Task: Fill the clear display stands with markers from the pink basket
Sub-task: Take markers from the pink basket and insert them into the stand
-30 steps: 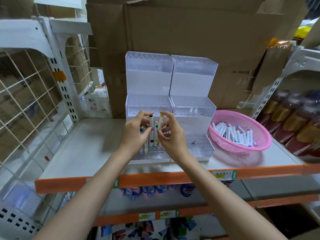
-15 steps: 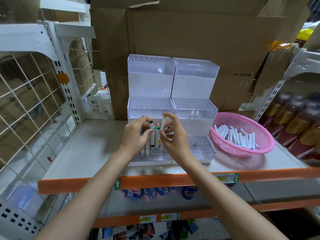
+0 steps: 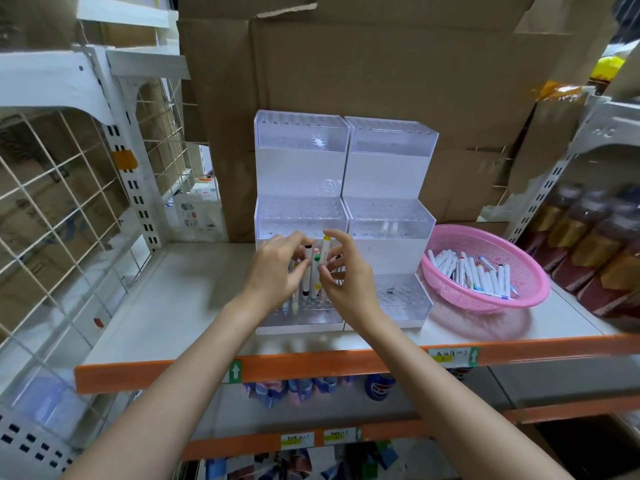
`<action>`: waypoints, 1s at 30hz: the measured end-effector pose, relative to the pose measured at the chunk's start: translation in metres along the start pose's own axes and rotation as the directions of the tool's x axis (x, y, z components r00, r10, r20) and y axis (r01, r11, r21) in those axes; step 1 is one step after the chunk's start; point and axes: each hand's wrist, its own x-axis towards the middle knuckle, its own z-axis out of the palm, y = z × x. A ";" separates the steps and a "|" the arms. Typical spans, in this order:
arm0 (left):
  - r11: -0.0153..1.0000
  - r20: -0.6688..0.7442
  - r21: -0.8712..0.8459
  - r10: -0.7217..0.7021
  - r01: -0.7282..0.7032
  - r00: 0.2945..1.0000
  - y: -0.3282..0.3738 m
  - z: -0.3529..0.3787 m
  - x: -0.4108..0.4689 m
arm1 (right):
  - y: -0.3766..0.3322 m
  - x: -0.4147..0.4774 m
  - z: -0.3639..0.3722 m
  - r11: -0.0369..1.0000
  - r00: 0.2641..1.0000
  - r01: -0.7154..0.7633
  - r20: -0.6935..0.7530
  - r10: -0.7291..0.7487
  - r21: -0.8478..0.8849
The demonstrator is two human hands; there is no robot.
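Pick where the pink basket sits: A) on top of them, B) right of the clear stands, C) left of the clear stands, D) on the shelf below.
B: the pink basket rests on the shelf just right of the clear stands.

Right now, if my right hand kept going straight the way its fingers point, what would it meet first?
The bunch of upright markers right in front of it; your right hand seems to be pinching them. Past those comes your left hand, though depth is unclear.

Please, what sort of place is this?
Probably a shop or its stockroom: shelving with an orange front edge and shelf labels, cardboard boxes stacked behind, bottled drinks on the neighbouring shelf.
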 end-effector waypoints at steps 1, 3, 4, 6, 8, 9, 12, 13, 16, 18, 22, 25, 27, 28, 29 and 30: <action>1.000 0.006 -0.008 -0.004 0.004 1.000 0.000 0.000 0.000 | 0.000 0.000 0.000 1.000 1.000 -0.001 0.001 0.001 -0.003; 0.999 0.017 -0.041 -0.025 0.025 1.000 0.000 -0.001 0.001 | 0.001 0.000 0.000 1.000 1.000 0.000 0.005 0.000 0.003; 0.998 0.019 -0.055 -0.031 0.032 0.999 0.000 -0.002 0.001 | 0.001 0.000 0.000 1.000 1.000 0.001 0.007 -0.001 0.009; 0.997 0.027 -0.065 -0.037 0.038 0.999 -0.002 -0.003 0.003 | 0.001 -0.001 0.001 1.000 1.000 -0.002 0.011 0.002 0.018; 0.998 0.043 -0.052 -0.034 0.037 0.998 -0.002 -0.003 0.004 | 0.002 0.000 0.002 0.999 1.000 -0.011 0.012 0.010 0.031; 0.999 0.051 -0.030 -0.029 0.030 0.998 -0.002 -0.002 0.004 | 0.002 0.000 0.003 0.999 1.000 -0.012 0.012 0.011 0.032; 0.999 0.063 0.051 -0.018 0.015 0.998 -0.003 0.002 -0.002 | 0.002 0.001 0.002 1.000 1.000 -0.003 0.016 0.003 0.020; 0.998 0.059 0.055 -0.025 0.022 0.998 -0.005 0.003 -0.004 | 0.002 0.001 0.002 1.000 1.000 0.001 0.017 -0.002 0.018; 0.998 0.053 0.065 -0.025 0.021 0.998 -0.007 0.004 -0.008 | 0.002 0.001 0.001 1.000 1.000 0.002 0.014 -0.002 0.015; 0.994 0.081 0.104 0.008 -0.017 0.997 -0.008 0.005 -0.010 | 0.003 0.001 0.001 1.000 1.000 -0.002 0.011 0.002 0.011; 0.978 0.129 0.189 0.070 -0.094 0.989 -0.011 0.006 -0.016 | 0.004 -0.001 0.002 0.999 1.000 0.004 0.004 -0.004 0.032; 0.981 0.128 0.179 0.054 -0.077 0.990 -0.011 0.008 -0.017 | 0.005 -0.003 0.003 1.000 1.000 0.003 0.009 -0.004 0.027; 0.980 0.144 0.177 0.060 -0.086 0.988 -0.011 0.007 -0.017 | 0.006 -0.003 0.004 1.000 1.000 0.003 0.012 -0.003 0.020; 0.979 0.156 0.182 0.065 -0.094 0.986 -0.011 0.006 -0.018 | 0.007 -0.004 0.003 1.000 1.000 0.004 0.010 -0.004 0.020; 0.977 0.165 0.189 0.070 -0.102 0.984 -0.010 0.005 -0.018 | 0.007 -0.004 0.003 1.000 1.000 0.004 0.009 -0.004 0.023; 0.975 0.170 0.197 0.073 -0.107 0.983 -0.010 0.004 -0.018 | 0.007 -0.004 0.002 1.000 1.000 0.005 0.008 -0.006 0.026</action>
